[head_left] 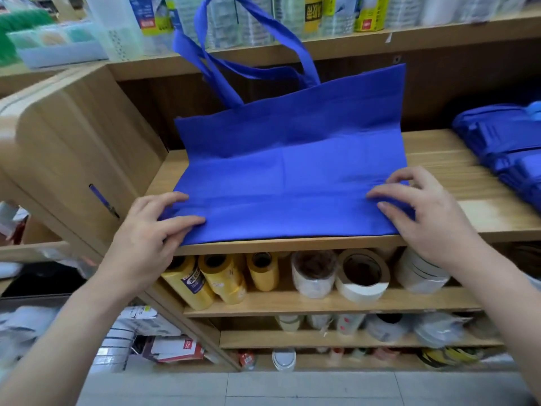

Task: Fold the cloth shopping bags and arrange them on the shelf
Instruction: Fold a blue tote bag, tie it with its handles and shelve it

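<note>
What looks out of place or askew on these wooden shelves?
The blue cloth shopping bag is only half flat: its front lies on the wooden shelf, its back part stands up and the handles stick above the upper shelf. The yellow rolls below lie at uneven angles.

Wooden shelving [322, 310] stocked with tape rolls [361, 291]; pale tiled floor [292, 388] below.

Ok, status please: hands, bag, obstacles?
Left hand pinches blue bag, near-left corner; right hand, near-right edge. Bag lies on shelf, handles up. Folded bags right, apart.
</note>
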The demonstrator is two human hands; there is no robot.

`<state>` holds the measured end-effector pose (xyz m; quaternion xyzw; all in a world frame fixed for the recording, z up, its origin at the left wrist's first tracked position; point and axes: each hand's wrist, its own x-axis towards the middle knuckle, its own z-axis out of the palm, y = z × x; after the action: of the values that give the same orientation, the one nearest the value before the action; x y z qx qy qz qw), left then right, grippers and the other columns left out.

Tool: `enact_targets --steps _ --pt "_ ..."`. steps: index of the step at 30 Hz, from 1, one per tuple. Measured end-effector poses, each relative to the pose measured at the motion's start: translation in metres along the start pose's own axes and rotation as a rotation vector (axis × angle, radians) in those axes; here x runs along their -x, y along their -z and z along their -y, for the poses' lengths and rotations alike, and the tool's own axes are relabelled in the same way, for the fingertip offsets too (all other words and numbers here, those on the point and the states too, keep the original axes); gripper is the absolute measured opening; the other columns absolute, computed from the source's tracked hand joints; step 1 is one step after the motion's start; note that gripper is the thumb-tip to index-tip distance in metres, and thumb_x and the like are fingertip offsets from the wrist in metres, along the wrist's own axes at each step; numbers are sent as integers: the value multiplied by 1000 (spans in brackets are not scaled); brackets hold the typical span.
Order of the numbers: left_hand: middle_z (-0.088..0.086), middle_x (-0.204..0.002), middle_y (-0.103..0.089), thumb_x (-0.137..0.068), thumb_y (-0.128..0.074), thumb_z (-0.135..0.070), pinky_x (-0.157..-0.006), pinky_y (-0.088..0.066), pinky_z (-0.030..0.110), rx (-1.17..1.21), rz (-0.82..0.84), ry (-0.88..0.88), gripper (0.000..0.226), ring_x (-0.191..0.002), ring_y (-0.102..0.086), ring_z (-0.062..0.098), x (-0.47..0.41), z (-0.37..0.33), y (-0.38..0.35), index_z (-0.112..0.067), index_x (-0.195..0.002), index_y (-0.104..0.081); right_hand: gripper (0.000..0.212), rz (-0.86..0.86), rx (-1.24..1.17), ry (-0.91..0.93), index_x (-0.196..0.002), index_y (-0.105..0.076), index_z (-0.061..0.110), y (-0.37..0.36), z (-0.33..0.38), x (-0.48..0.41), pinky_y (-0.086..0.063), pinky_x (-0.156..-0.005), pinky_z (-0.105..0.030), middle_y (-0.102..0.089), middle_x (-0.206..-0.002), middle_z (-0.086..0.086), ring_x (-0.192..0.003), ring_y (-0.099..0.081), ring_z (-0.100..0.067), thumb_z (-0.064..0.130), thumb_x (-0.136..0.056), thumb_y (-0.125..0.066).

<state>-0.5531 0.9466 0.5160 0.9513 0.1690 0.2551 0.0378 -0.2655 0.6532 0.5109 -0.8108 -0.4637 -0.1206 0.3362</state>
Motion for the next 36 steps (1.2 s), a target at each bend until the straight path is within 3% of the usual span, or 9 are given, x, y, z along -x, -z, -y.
enact_targets --steps 3,6,11,13,16,20,24,28,36 --pt "-18 -152 -33 -87 -58 -63 -115 -22 32 111 301 55 58 -143 -27 8 3 3 7 -37 -138 -49 28 166 66 60 -115 -72 24 6 1 1 -39 -92 -30 -59 -132 2 -101 -48 -18 30 -94 -55" --pt "-30 -144 -37 -76 -76 -38 -116 -23 25 156 352 81 69 -140 -31 -2 4 8 13 -46 -136 -43 69 421 104 43 -131 -60 33 21 2 0 -27 -103 -22 -49 -137 19 -117 -40 -11 69 -71 -58" --pt "-27 -115 -67 -82 -73 1 -102 -39 10 447 311 256 59 -117 -56 -8 4 23 26 -52 -106 -70 43 451 -87 44 -113 -71 36 37 -7 -6 -30 -101 -9 -61 -128 19 -117 -51 -5 32 -71 -79" --pt "-17 -99 -74 -74 -80 -26 -85 -50 11 597 272 360 28 -100 -67 0 7 29 29 -44 -96 -76 30 439 -300 -37 -99 -76 40 41 -11 -4 -37 -98 -6 -70 -115 20 -114 -57 2 35 -70 -73" --pt "-6 -84 -77 -49 -84 -68 -66 -49 8 778 139 447 57 -77 -70 3 12 32 30 -31 -92 -78 29 395 -494 -205 -89 -79 38 42 -17 -3 -49 -91 -19 -76 -99 11 -99 -67 -3 46 -62 -73" --pt "-1 -94 -77 -48 -84 -70 -69 -54 16 974 -62 537 63 -86 -72 10 9 25 23 -31 -97 -77 22 262 -645 -302 -85 -79 29 42 -12 -5 -49 -67 -11 -76 -83 3 -73 -67 -2 39 -65 -75" --pt "-3 -96 -77 -68 -83 -49 -69 -55 19 947 -176 629 37 -90 -73 13 -2 15 16 -30 -99 -76 20 82 -724 -444 -93 -67 21 33 -7 -9 -50 -58 -10 -76 -78 7 -67 -69 -2 25 -76 -77" --pt "-7 -90 -73 -80 -78 -33 -79 -57 41 610 -300 718 28 -87 -70 14 -17 7 3 -31 -106 -67 28 -125 -309 -472 -105 -55 33 10 0 -11 -43 -50 -29 -58 -54 0 -51 -55 -15 27 -85 -74" --pt "8 -111 -58 -83 -73 -26 -86 -43 42 16 -228 606 45 -106 -54 30 -21 -9 -8 -23 -124 -53 35 -148 265 -309 -114 -42 31 -3 8 -18 -38 -60 -35 -50 -88 0 -69 -50 -29 34 -88 -66"
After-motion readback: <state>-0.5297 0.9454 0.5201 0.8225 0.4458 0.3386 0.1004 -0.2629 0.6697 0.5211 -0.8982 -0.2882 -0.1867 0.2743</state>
